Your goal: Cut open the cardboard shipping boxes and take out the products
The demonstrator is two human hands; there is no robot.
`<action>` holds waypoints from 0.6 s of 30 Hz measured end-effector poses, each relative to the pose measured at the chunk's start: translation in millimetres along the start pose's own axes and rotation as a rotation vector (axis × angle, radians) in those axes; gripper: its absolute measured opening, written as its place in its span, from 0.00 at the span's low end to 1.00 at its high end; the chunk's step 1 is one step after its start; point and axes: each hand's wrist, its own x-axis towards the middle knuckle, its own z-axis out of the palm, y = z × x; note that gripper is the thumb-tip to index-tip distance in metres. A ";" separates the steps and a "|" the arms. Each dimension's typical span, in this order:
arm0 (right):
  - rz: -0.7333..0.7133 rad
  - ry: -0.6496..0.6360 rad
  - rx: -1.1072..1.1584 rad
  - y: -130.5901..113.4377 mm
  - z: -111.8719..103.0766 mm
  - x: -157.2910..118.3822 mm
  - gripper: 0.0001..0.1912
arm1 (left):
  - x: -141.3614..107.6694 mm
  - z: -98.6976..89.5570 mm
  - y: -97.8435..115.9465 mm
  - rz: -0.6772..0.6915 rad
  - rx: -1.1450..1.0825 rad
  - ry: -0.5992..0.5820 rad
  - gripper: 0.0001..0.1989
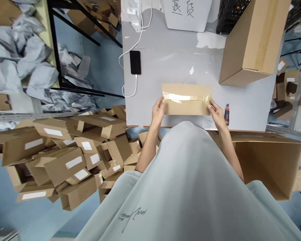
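A long, narrow cardboard box [187, 107] lies in front of me near the table's front edge, with shiny clear tape along its top seam. My left hand [158, 112] grips its left end, the thumb by the corner. At the opposite end, my right hand [216, 113] holds the box's right side. Both hands are closed on it, with some fingers hidden. Just right of my right hand, a red and black utility knife [227, 115] rests on the table.
On the grey table [163, 63], a phone [135, 62] with a white cable lies left. A tall cardboard box [253, 43] stands right, a white bin [187, 16] at the back. Opened boxes [65, 160] pile up on the left floor; a large open carton [268, 164] stands lower right.
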 end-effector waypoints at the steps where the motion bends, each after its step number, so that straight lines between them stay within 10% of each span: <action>1: 0.008 0.003 0.009 4.1 2.5 2.0 0.54 | 0.3 1.1 -2.7 -0.015 0.029 0.001 0.32; 9: 0.026 0.115 0.132 16.3 -10.6 25.1 0.68 | 7.8 46.2 20.2 0.163 0.305 0.088 0.24; 18: 0.037 0.584 0.133 -10.6 -176.9 136.6 0.62 | 55.2 246.0 108.8 0.171 0.318 -0.294 0.29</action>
